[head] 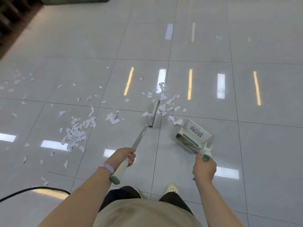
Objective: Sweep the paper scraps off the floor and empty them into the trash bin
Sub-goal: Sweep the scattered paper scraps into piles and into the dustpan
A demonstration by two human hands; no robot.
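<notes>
The person's arms were bare to the edge of the view, with no sleeves showing. A lilac wristband [106, 167], smooth and narrow, circled the left wrist. A beige top [144, 213] filled the bottom of the view, loose and plain, without print or buttons. Dark trousers [119, 196] showed below it on both legs. On the right foot was a cream clog-style shoe [171, 188] with small round holes over the toe.

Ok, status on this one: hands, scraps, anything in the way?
Left hand grips broom; right hand grips dustpan. Paper scraps on floor. Black cable near feet.
</notes>
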